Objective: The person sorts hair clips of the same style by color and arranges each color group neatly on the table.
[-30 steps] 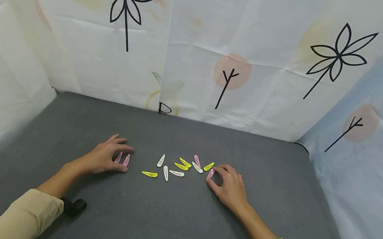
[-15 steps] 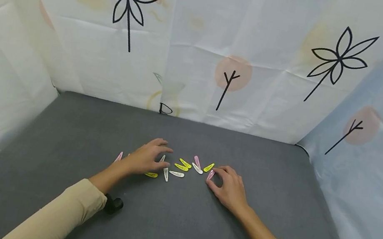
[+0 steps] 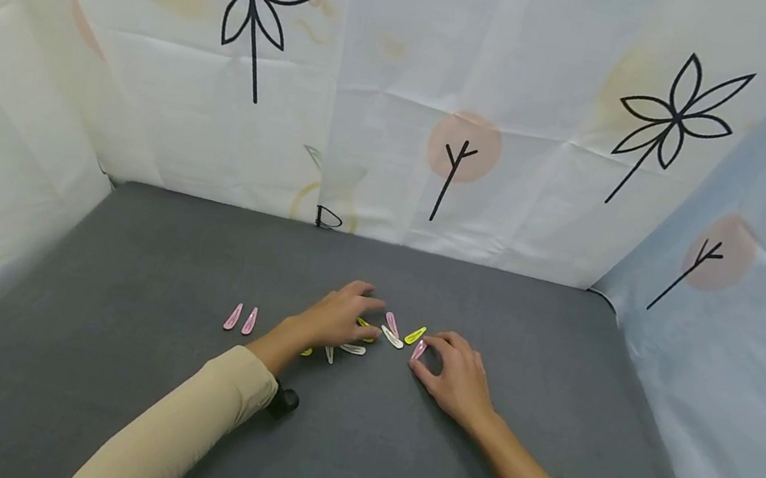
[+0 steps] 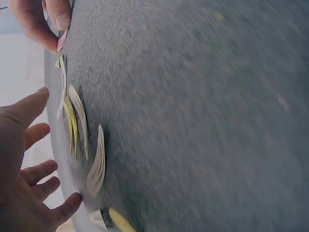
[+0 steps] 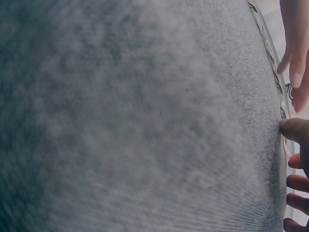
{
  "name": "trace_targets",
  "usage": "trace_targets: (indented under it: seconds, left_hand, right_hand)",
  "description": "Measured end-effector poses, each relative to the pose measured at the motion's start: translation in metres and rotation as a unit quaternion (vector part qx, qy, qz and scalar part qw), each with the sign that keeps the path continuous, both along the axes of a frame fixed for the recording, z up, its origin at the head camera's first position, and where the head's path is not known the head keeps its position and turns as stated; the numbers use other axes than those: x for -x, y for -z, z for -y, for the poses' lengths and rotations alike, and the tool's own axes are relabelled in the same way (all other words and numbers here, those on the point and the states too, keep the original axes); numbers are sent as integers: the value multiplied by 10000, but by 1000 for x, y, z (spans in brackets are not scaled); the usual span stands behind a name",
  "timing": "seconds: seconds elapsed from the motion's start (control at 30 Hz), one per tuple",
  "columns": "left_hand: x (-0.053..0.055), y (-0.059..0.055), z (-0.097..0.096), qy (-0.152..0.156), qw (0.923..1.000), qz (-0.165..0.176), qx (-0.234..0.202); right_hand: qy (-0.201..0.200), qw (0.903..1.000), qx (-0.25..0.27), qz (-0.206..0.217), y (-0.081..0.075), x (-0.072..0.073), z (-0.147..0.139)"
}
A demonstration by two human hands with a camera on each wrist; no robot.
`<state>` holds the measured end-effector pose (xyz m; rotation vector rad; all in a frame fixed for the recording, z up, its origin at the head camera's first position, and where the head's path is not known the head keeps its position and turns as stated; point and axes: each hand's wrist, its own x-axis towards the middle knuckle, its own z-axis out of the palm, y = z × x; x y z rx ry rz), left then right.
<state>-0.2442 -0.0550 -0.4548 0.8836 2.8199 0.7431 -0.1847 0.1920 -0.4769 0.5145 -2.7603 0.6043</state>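
Observation:
My left hand (image 3: pixel 339 318) hovers over the middle of a scatter of snap hair clips, with thumb and fingers spread and nothing between them. Beneath it, a yellow hair clip (image 3: pixel 367 339) is partly covered; the left wrist view shows yellow clips (image 4: pixel 71 125) beside a white hair clip (image 4: pixel 97 166). My right hand (image 3: pixel 457 377) pinches a pink hair clip (image 3: pixel 419 350) between thumb and index finger at the right end of the scatter. Just left of that hand lie another yellow clip (image 3: pixel 415 335), a white clip (image 3: pixel 392 337) and a pink clip (image 3: pixel 392 323).
Two pink hair clips (image 3: pixel 242 319) lie side by side, apart at the left. A white clip (image 3: pixel 353 349) shows below the left hand. The grey tabletop (image 3: pixel 347 453) meets a patterned white curtain (image 3: pixel 390 105) at the back and sides.
My left hand has left the two pink clips at the left and moved right over the other clips. My right hand has stayed at its pink clip.

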Motion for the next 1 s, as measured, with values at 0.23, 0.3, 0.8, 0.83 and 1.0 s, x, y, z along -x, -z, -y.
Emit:
trace_targets:
  seconds: [0.23, 0.3, 0.8, 0.83, 1.0]
  left_hand:
    - [3, 1, -17, -45, 9982, -66, 591]
    - [3, 0, -21, -29, 9971, -32, 761]
    - [-1, 5, -14, -60, 9967, -12, 807]
    - [-2, 6, -13, -46, 9968, -20, 801]
    - [-5, 5, -11, -6, 9969, -53, 786]
  right_hand:
    - [-21, 10000, 25, 16, -1, 0, -1]
    - [-4, 10000, 21, -9, -1, 0, -2]
    - [-47, 9999, -66, -63, -1, 0, -1]
    - [-45, 9999, -66, -65, -1, 0, -1]
    - [-54, 9999, -59, -92, -1, 0, -1]
